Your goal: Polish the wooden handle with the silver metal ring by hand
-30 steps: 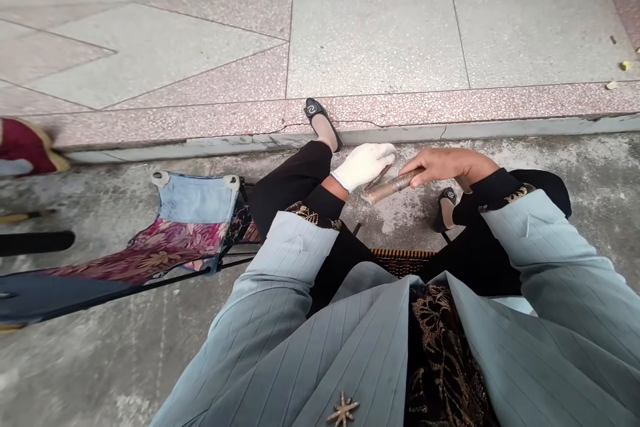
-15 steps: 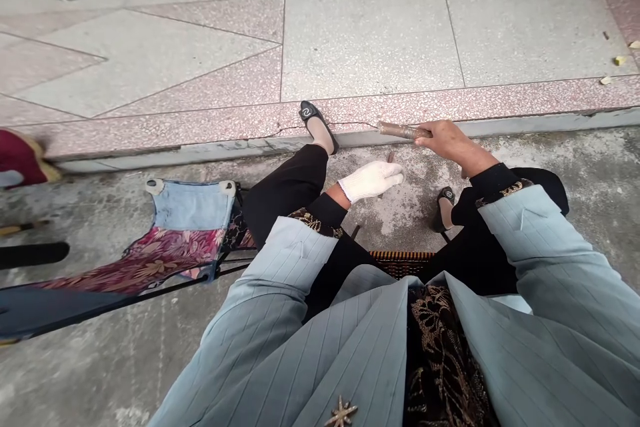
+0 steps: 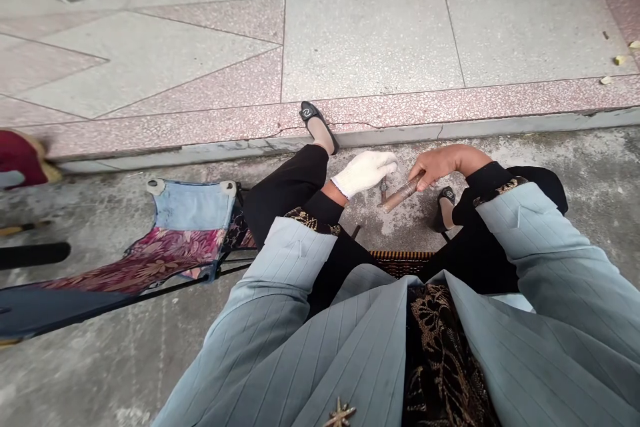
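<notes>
My left hand (image 3: 367, 172), in a white knit glove, is closed with fingertips pressed together. A thin brown rod (image 3: 383, 191) pokes out below its fingers; the rest of it is hidden by the glove. My bare right hand (image 3: 436, 165) is wrapped around a short brown stick (image 3: 400, 197) that has shiny banding along it. The stick tilts down to the left, and its free end lies close to the lower end of the rod. Whether the two touch, I cannot tell.
A raised terrazzo step (image 3: 373, 47) runs across in front, with one of my shoes (image 3: 318, 127) on its edge. To the left stands a folding lounger (image 3: 175, 240) with patterned cloth. A maroon and tan object (image 3: 23, 159) sits at the far left. Yellowish scraps (image 3: 619, 61) lie on the step.
My right hand has swung the stick down and towards me, from above the step edge to beside the rod. The gloved hand has shifted slightly left and up.
</notes>
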`<state>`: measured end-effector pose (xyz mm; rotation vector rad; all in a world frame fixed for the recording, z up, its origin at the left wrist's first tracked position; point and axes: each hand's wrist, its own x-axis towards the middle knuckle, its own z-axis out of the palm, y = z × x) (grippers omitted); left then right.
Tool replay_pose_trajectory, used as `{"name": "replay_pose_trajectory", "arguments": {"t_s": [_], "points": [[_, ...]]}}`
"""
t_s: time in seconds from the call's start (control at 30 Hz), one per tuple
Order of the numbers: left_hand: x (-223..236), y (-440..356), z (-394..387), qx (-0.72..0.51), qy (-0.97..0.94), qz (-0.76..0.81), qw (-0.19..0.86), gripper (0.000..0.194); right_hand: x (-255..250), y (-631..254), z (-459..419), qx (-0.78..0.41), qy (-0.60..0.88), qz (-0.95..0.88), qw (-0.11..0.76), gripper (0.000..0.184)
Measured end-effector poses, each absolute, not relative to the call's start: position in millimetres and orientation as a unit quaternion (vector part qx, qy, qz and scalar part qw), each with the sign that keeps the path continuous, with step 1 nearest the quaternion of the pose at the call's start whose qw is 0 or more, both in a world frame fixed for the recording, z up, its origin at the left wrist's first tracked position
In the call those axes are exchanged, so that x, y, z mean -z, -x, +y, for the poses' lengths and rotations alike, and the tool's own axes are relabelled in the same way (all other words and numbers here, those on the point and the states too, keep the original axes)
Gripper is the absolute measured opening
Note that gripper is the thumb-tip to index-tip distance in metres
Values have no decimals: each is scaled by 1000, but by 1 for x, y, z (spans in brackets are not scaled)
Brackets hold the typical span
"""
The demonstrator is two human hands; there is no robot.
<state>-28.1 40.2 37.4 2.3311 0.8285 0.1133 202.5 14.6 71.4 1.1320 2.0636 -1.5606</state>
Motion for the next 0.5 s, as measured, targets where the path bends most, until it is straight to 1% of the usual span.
{"name": "replay_pose_trajectory", "arguments": {"t_s": [0.03, 0.07, 0.13, 0.17, 0.2, 0.23, 0.3, 0.37, 0.43, 0.5], "points": [[-36, 29, 41, -64, -873, 319, 362, 31, -75, -205, 15, 583, -374, 715, 96, 32], [-35, 29, 42, -82, -857, 322, 395, 31, -78, -208, 15, 605, -370, 705, 16, 34], [-34, 29, 43, -114, -826, 328, 443, 34, -83, -212, 18, 603, -408, 667, -154, 32], [-35, 28, 44, -124, -816, 331, 457, 36, -84, -213, 19, 589, -437, 643, -220, 29], [-35, 27, 43, -130, -811, 332, 464, 37, -83, -214, 21, 573, -465, 620, -266, 25], [-37, 26, 43, -131, -809, 333, 466, 37, -82, -214, 23, 557, -491, 602, -293, 23], [-40, 24, 41, -129, -807, 343, 464, 34, -76, -213, 27, 528, -540, 577, -310, 22], [-43, 22, 38, -108, -815, 349, 450, 33, -71, -210, 30, 487, -591, 571, -296, 19], [-46, 19, 35, -78, -828, 341, 439, 32, -66, -207, 32, 412, -651, 586, -251, 19], [-47, 18, 32, -52, -843, 326, 424, 32, -64, -203, 34, 317, -701, 616, -171, 25]]}}
